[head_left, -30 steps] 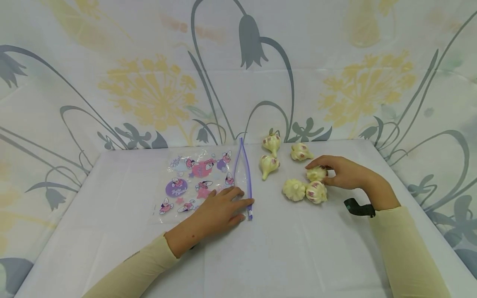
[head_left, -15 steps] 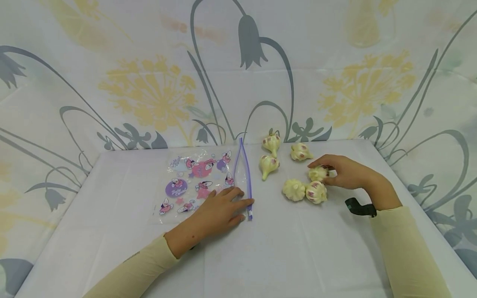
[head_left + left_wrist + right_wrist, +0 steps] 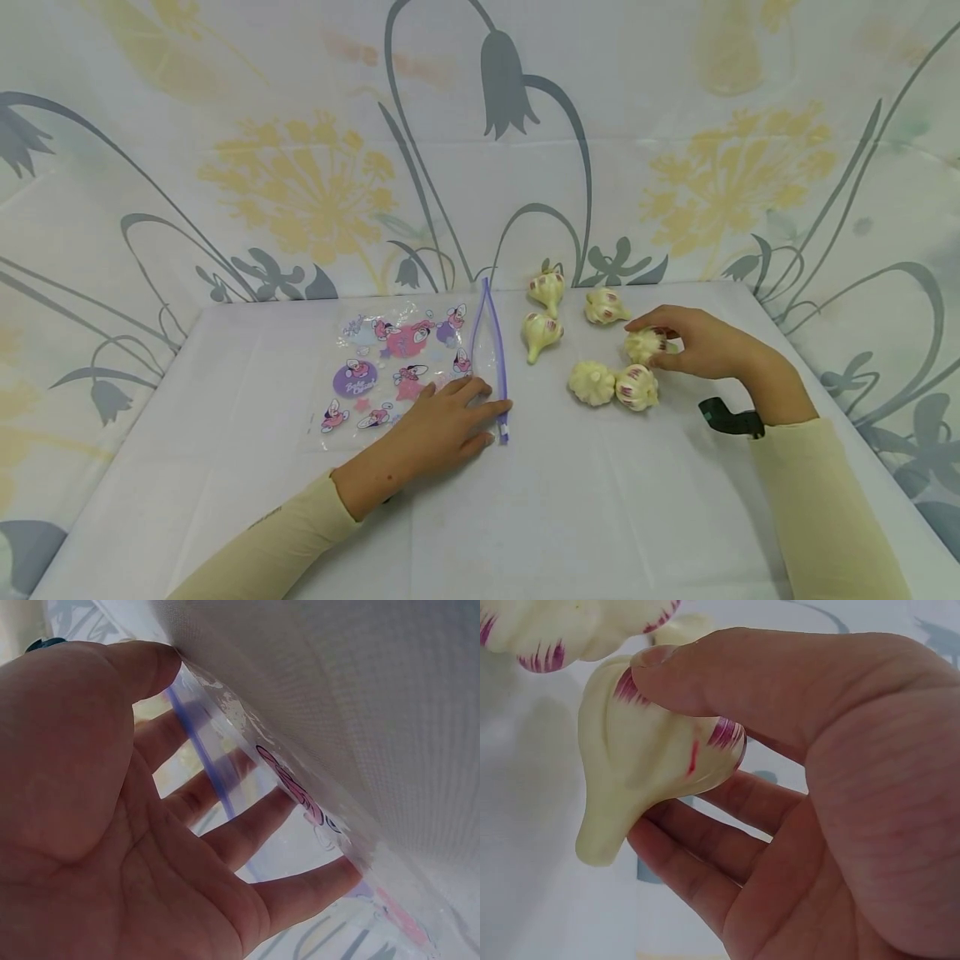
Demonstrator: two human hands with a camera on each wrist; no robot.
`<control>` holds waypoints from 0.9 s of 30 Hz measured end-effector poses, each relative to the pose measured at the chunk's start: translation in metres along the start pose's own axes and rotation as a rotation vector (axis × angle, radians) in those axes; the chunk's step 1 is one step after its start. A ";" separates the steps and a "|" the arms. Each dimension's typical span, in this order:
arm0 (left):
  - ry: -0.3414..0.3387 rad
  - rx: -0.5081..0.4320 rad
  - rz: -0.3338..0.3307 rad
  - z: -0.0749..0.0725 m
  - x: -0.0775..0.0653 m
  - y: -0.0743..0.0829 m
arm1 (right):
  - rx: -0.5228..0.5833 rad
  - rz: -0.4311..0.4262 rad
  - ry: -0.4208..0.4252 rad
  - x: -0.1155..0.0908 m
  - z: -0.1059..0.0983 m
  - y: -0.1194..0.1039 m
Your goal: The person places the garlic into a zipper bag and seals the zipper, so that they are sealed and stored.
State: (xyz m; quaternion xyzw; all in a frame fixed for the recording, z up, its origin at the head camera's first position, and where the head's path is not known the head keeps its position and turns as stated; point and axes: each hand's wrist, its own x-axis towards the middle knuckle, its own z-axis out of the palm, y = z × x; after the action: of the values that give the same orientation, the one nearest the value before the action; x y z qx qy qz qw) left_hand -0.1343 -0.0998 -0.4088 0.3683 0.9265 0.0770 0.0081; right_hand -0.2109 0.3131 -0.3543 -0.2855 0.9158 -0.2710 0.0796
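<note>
resting spread against a filmy bag, pinching bulbous garlic: left and right hands

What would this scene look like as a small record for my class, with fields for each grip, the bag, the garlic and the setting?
Left grip: rests on the bag, at its zip end
Right grip: holds one garlic bulb
Bag: clear, cartoon-printed, purple zip strip
Other garlic bulbs: five, on the white table
Background: floral cloth
</note>
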 end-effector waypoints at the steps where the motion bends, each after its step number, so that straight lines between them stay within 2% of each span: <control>1: 0.000 -0.002 -0.001 0.000 0.000 0.000 | -0.002 -0.001 0.002 0.000 0.000 -0.001; 11: -0.001 -0.004 0.002 -0.001 0.000 0.001 | -0.053 -0.049 0.022 0.000 -0.002 -0.008; 20: -0.005 0.002 0.004 -0.001 0.000 0.001 | -0.111 -0.139 0.090 0.000 -0.002 -0.020; 27: -0.006 -0.005 0.003 -0.001 0.000 0.001 | -0.125 -0.190 0.100 0.002 -0.003 -0.032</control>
State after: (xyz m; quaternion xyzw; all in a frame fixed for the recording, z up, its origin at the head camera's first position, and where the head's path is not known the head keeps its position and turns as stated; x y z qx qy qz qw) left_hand -0.1333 -0.0992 -0.4081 0.3698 0.9257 0.0784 0.0118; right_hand -0.1980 0.2914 -0.3342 -0.3615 0.9026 -0.2335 -0.0100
